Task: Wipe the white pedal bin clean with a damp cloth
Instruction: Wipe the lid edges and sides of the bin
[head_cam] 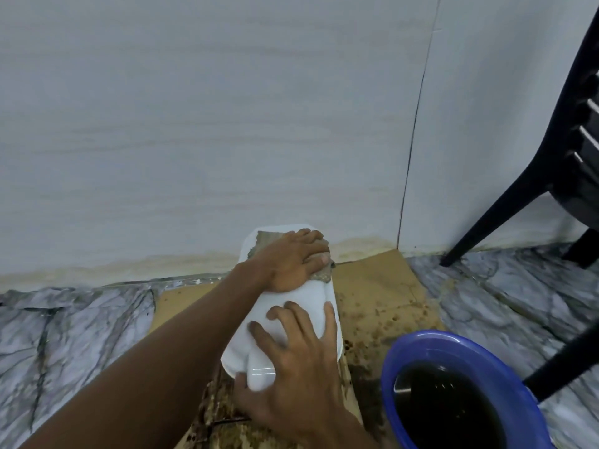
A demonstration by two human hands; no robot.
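The white pedal bin [311, 307] lies on its side on a sheet of brown cardboard [382, 286], its far end toward the wall. My left hand [291, 260] presses a grey-green cloth [269, 241] flat on the bin's far end; the cloth shows above the fingers and under the thumb. My right hand [298, 361] grips the bin's near end, fingers spread over its top and thumb under the rim.
A blue basin [421, 348] of dark water stands at the lower right, close to the bin. A black plastic chair [557, 189] stands at the right by the white wall [194, 124]. Wet stains spot the cardboard. Grey marbled floor [64, 335] surrounds it.
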